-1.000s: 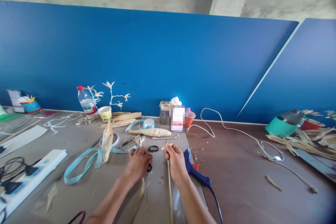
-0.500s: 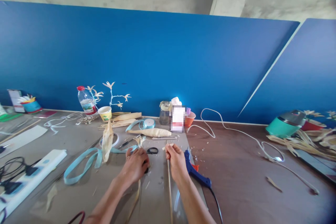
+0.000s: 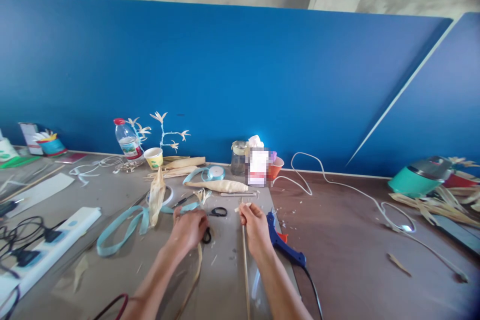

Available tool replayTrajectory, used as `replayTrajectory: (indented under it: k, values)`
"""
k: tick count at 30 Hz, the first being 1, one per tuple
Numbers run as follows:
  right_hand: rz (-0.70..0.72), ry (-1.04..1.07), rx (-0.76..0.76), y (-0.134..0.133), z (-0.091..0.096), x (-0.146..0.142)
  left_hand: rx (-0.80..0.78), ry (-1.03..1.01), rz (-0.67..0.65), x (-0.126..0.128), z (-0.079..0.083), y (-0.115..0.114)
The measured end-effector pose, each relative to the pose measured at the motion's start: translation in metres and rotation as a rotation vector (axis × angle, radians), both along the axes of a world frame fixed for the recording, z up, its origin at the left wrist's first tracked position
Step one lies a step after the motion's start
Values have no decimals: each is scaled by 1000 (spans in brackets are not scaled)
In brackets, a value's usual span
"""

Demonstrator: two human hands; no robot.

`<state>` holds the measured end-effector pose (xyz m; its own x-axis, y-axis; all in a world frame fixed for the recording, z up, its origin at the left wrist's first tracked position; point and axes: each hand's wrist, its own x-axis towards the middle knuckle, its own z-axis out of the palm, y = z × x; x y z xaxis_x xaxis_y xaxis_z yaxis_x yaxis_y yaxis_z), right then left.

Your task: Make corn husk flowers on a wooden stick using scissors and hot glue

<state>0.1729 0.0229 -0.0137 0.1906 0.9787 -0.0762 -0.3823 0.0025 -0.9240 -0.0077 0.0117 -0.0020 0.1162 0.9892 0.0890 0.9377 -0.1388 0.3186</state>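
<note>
My left hand (image 3: 188, 229) is palm down over the light blue ribbon (image 3: 123, 236), its fingers bent and apart, the tips partly hidden. I cannot tell whether it touches the ribbon. Black-handled scissors (image 3: 218, 212) lie beside it, partly covered. Just beyond the fingers is a small pale husk flower (image 3: 203, 196). My right hand (image 3: 254, 225) is closed in a pinch on the top of a thin pale stick (image 3: 245, 270), where a bit of cream husk shows. The stick runs down toward the near edge. A blue glue gun (image 3: 285, 247) lies right of this hand.
A husk-wrapped roll (image 3: 221, 186), a ribbon spool (image 3: 216, 173), a glass jar (image 3: 239, 160) and a yellow cup (image 3: 153, 159) stand or lie farther back. A white power strip (image 3: 56, 250) is at left. A white cable (image 3: 345, 186) crosses the right side.
My left hand has shifted left, off the scissors' lower handle and over the ribbon. My right hand keeps its pinch on the stick. The view has shifted slightly.
</note>
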Motion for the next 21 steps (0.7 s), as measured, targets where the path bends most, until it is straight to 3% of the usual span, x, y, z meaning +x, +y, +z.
replayTrajectory:
  k: [4,7,11,21]
  values:
    - [-4,-40,11,-1,0,0,-7,-44,-24,13,-1,-8]
    - [-10,-69,19,-2,-1,-1,-43,-184,-123,22,-2,-13]
    - [27,-124,37,-4,-2,-4,61,-222,-226,25,0,-17]
    - [192,-606,209,-13,-5,-18,270,-144,78,2,-8,2]
